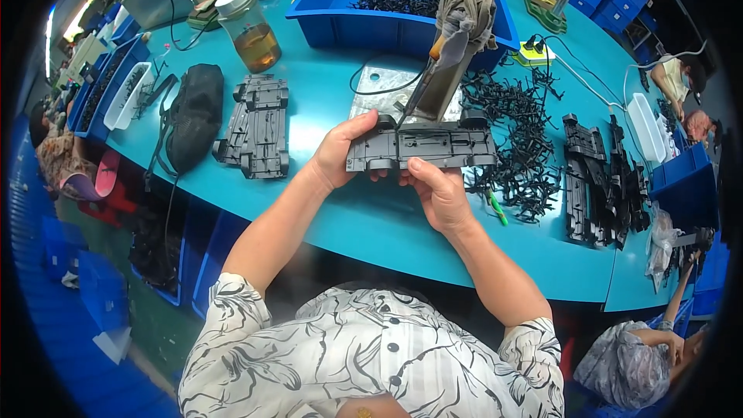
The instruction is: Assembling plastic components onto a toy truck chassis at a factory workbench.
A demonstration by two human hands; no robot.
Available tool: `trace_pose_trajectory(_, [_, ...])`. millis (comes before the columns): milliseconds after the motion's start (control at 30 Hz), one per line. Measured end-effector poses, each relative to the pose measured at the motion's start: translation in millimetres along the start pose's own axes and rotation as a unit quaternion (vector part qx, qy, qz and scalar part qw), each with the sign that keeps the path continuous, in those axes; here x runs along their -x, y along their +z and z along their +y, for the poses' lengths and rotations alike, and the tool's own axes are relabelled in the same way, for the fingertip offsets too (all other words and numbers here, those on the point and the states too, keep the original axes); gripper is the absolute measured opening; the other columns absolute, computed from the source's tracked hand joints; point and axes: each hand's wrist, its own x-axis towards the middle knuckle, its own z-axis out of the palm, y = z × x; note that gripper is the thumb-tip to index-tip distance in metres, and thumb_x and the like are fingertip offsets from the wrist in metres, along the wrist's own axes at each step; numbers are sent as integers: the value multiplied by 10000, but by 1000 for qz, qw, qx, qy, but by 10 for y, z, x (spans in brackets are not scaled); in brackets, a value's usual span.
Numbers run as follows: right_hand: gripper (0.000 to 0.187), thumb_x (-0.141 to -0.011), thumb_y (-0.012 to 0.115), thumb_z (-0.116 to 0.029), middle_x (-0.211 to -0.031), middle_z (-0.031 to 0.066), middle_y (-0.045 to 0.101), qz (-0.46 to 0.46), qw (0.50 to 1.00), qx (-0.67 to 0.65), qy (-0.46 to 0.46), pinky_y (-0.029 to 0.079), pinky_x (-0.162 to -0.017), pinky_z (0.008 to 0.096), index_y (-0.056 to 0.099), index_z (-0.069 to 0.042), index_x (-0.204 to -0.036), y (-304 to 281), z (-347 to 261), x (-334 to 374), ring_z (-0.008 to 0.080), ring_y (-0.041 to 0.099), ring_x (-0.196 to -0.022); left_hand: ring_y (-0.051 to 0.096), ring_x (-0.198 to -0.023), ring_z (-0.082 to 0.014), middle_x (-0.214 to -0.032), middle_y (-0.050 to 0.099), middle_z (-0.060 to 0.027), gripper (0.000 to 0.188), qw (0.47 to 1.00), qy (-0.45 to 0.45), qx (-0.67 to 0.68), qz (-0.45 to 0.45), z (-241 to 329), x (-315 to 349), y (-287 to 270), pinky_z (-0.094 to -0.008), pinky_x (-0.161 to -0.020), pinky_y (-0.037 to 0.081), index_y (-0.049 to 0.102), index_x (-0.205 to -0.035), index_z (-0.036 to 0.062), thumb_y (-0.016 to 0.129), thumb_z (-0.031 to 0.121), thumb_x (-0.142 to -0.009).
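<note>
Both my hands hold a dark grey plastic chassis [433, 145], shaped like a toy car's underside, level above the table's near part. My left hand [342, 153] grips its left end, thumb on the upper edge. My right hand [443, 195] holds its near edge, with the thumb on top and the fingers partly hidden below. Just behind the chassis stands a slanted post [453, 77] wrapped in grey cloth at its top. A thin dark rod beside it reaches down to the chassis; whether they touch, I cannot tell. A metal plate [379, 91] lies behind.
Small black plastic parts [518, 124] are heaped to the right, with a green pen-like tool [498, 209]. More chassis lie left [259, 128] and right [588, 178]. A black pouch [195, 120], a jar of amber liquid [251, 39] and a blue bin [348, 31] stand around. Other people sit nearby.
</note>
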Motion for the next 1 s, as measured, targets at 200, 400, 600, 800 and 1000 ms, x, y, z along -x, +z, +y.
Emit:
trace_pose_trajectory(200, [276, -806, 651, -196, -903, 61, 615, 8, 1000, 2, -7, 453, -723, 296, 580, -24, -1010, -1, 3, -8, 147, 566, -828, 617, -621, -177, -874, 644, -104, 406, 1000, 15, -1, 19, 24, -4, 35, -261, -397, 454, 541, -1093, 36, 396, 385, -943])
trace_pose_trajectory(400, [276, -800, 663, -213, -900, 60, 615, 12, 1000, 4, -6, 451, -724, 298, 590, -26, -989, 7, 0, -5, 146, 562, -820, 618, -632, -167, -877, 645, -95, 403, 1000, 15, 1, 20, 36, 1, 43, -261, -395, 452, 541, -1096, 42, 406, 388, -941])
trace_pose_trajectory(600, [281, -793, 673, -220, -883, 62, 609, 15, 1000, 7, -4, 451, -728, 301, 588, -25, -977, 26, -13, -7, 150, 560, -816, 618, -628, -161, -862, 642, -89, 403, 1000, 10, 5, 21, 38, -1, 30, -258, -389, 447, 543, -1087, 47, 412, 398, -939])
trace_pose_trajectory(800, [277, -786, 689, -212, -878, 60, 606, 17, 1000, 7, -7, 454, -725, 306, 588, -28, -966, 24, -10, -10, 151, 561, -809, 620, -613, -164, -858, 642, -93, 417, 1000, 1, 18, 18, 13, -24, 5, -263, -383, 449, 531, -1095, 48, 416, 417, -938])
trace_pose_trajectory(1000, [267, -793, 687, -210, -873, 59, 607, 14, 1000, 9, -9, 455, -718, 306, 588, -29, -964, 32, -12, -14, 151, 563, -802, 613, -599, -159, -838, 642, -84, 408, 999, -6, 24, 22, 16, -21, -3, -259, -381, 441, 552, -1057, 52, 413, 418, -940])
